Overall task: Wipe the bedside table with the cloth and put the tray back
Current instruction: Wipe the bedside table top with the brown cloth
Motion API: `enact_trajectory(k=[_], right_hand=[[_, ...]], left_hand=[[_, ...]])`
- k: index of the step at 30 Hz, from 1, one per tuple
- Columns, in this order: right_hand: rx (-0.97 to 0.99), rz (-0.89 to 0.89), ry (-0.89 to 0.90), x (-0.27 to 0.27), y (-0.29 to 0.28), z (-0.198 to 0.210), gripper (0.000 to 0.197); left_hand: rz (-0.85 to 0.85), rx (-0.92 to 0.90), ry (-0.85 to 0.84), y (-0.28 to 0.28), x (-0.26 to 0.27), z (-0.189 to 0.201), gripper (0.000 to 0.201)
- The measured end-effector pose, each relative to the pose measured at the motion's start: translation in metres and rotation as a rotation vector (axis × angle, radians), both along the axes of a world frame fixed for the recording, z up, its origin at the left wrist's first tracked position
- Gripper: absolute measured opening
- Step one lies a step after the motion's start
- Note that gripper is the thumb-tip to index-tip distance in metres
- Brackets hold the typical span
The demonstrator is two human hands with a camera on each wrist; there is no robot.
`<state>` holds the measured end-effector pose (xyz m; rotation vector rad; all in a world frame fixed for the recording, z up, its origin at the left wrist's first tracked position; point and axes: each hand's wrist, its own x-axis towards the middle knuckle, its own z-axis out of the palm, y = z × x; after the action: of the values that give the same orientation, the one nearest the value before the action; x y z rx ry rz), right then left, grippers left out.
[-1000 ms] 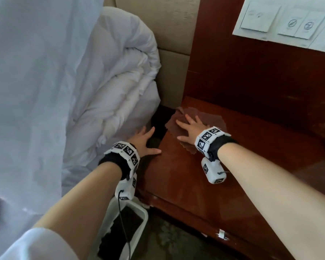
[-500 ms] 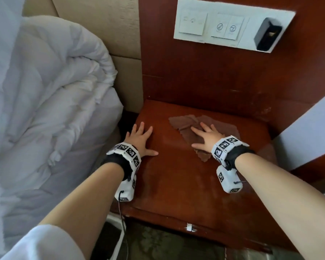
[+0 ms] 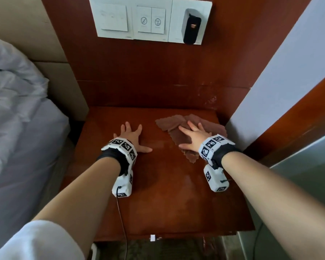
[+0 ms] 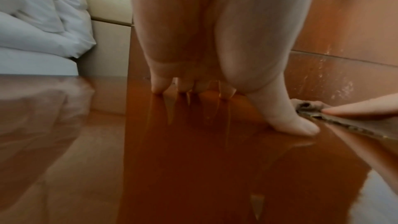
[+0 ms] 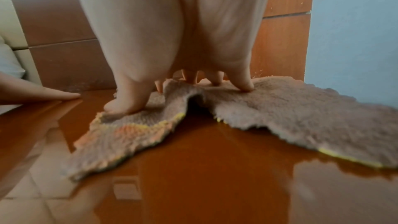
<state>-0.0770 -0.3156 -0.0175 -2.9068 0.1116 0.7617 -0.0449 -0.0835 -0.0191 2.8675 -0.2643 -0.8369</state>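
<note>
Head view: left hand (image 3: pixel 130 136) lies flat w/ fingers spread on the red-brown worktop (image 3: pixel 163 199), right hand (image 3: pixel 192 136) flat on the brown cloth (image 3: pixel 169 123) at the back-right corner. Left wrist: fingertips (image 4: pixel 158 88) rest on bare wood, grasping nothing. Right wrist: straight fingers (image 5: pixel 243 81) press the rumpled cloth (image 5: pixel 301 117), no pinch.

The glossy wooden bedside table (image 3: pixel 163 203) bears a brown cloth (image 3: pixel 169 123) and two flat hands.

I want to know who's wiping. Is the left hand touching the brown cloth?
Apart. The head view shows bare shiny tabletop between the left hand and the brown fuzzy cloth; only the right hand presses on it.
</note>
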Motion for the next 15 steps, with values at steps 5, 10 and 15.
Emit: enact_trajectory(k=[5,10,15], right_hand=[[-0.011,-0.012,0.005,0.021,-0.005,0.002,0.079],[-0.001,-0.048,-0.010,0.042,-0.007,0.006,0.078],[-0.016,-0.056,-0.014,0.056,-0.004,0.006,0.078]], left_hand=[[0.002,-0.006,0.000,-0.002,0.007,0.000,0.108],[-0.003,0.001,-0.011,-0.002,0.009,-0.003,0.109],[-0.006,-0.011,0.005,-0.001,0.012,-0.003,0.111]])
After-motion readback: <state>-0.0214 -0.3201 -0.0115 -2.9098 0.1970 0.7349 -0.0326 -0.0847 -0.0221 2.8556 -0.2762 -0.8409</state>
